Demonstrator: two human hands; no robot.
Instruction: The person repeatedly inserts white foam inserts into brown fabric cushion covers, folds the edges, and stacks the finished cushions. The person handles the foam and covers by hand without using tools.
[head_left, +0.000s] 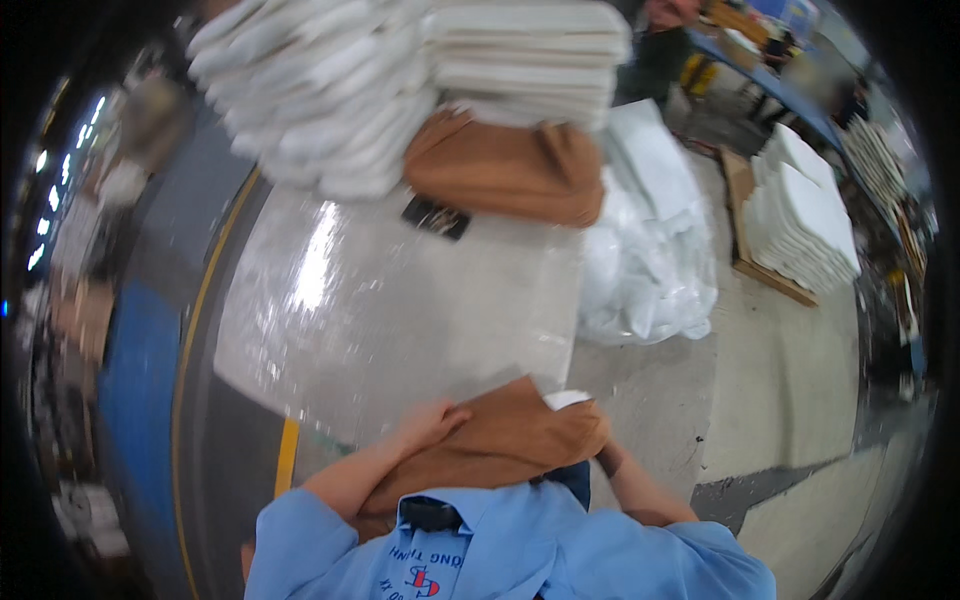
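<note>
A brown fabric cushion cover [500, 430] lies slanted close against my body, with a bit of white filling [567, 399] showing at its upper right edge. My left hand [437, 422] is closed on the cover's left side, thumb on top. At its right end is my right hand [607, 455], mostly hidden behind the fabric, so its fingers do not show. Across the table, a second brown cushion [505, 170] rests against the white stacks, a small dark patterned card [437, 217] in front of it.
The table [400, 310] has a shiny plastic-wrapped top. Tall stacks of white pads [310, 95] stand at its far side. A clear bag of white pieces [645, 260] bulges beside its right edge. Farther right, more white pads [800, 215] sit on cardboard on the floor.
</note>
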